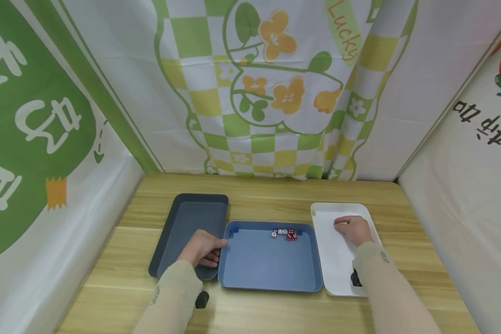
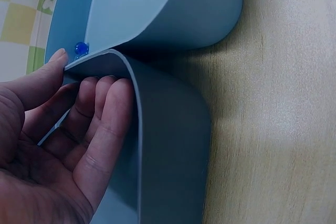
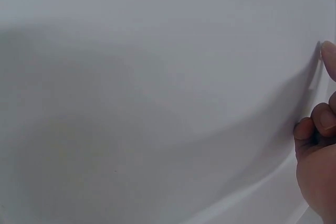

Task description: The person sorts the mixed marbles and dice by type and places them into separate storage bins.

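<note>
My left hand [image 1: 202,248] is at the border between the dark grey tray [image 1: 158,250] and the blue tray [image 1: 271,288]. In the left wrist view, its thumb lies over the dark tray's rim [image 2: 137,129] and its fingers curl inside the wall, pinching the edge. Over the upper part of the white tray [image 1: 336,278] is my right hand [image 1: 355,229], fingers bent low; whether they hold anything is hidden. Red dice [image 1: 290,236] and white dice [image 1: 280,231] sit along the blue tray's far side. Small blue beads [image 1: 234,230] lie in its far left corner.
A dark blue bead [image 1: 299,232] lies right of the dice. A small green mark or piece [image 1: 313,213] shows in the white tray's far left corner. The trays stand side by side on a wooden table [image 1: 267,315], with a patterned curtain [image 1: 271,153] behind.
</note>
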{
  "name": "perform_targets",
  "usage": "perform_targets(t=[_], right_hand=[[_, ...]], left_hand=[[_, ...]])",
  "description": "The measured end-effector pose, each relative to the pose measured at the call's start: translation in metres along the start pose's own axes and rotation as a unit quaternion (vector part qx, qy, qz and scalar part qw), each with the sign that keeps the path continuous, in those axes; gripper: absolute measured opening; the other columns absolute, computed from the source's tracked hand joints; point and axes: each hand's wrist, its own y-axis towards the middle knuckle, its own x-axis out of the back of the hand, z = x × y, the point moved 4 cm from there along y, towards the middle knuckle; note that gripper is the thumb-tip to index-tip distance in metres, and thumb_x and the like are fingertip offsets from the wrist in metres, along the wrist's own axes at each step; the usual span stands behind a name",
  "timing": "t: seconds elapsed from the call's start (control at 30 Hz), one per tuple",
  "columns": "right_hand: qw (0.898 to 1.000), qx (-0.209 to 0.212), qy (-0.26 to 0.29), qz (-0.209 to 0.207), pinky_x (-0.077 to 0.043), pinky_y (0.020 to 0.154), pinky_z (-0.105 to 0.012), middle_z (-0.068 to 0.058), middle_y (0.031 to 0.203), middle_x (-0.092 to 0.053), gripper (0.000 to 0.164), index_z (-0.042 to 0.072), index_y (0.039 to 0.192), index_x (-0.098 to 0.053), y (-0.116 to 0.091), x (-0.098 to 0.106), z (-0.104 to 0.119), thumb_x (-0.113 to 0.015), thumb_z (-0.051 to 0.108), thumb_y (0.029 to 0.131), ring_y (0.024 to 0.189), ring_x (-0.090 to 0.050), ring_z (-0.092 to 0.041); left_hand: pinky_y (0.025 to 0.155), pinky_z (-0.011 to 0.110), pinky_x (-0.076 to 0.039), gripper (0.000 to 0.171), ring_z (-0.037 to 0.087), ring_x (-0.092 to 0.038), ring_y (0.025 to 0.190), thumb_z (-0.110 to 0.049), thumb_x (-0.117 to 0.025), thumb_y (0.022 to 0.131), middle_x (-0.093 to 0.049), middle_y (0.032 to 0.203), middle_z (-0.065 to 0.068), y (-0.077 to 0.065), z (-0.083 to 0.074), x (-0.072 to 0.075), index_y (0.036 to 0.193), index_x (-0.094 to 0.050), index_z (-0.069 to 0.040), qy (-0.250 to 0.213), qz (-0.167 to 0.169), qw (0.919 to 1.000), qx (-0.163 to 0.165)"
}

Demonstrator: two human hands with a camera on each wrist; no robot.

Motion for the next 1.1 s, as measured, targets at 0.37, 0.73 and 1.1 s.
perform_targets(t=[0.37, 0.73, 1.1], right_hand=[[1.000, -0.008, 0.004, 0.004, -0.040, 0.111, -0.059, -0.023, 0.132, -0.065, 0.027, 0.001, 0.115, -0.076, -0.002, -0.001, 0.001, -0.067, 0.018, 0.096, 0.131, -0.051, -0.046], [1.000, 0.001, 0.013, 0.020, -0.043, 0.108, -0.057, -0.023, 0.135, -0.063, 0.035, 0.000, 0.124, -0.072, 0.002, 0.002, -0.009, -0.070, 0.018, 0.095, 0.129, -0.053, -0.046], [1.000, 0.001, -0.020, 0.003, -0.048, 0.099, -0.057, -0.028, 0.135, -0.061, 0.037, 0.001, 0.128, -0.070, -0.005, 0.015, -0.008, -0.062, 0.021, 0.097, 0.117, -0.058, -0.042]], left_hand=[[0.058, 0.038, -0.062, 0.028, 0.022, -0.067, 0.063, -0.024, -0.077, 0.093, -0.067, 0.077, 0.014, 0.000, 0.000, 0.000, 0.096, -0.072, 0.004, 0.001, 0.001, 1.0000, -0.003], [0.058, 0.037, -0.062, 0.028, 0.022, -0.066, 0.063, -0.024, -0.077, 0.093, -0.067, 0.077, 0.013, 0.000, 0.000, 0.000, 0.097, -0.073, 0.004, 0.005, -0.001, 1.0000, -0.005], [0.058, 0.037, -0.062, 0.029, 0.023, -0.067, 0.064, -0.024, -0.077, 0.093, -0.067, 0.078, 0.014, -0.001, -0.002, 0.000, 0.099, -0.072, 0.005, 0.008, 0.000, 1.0000, -0.005]])
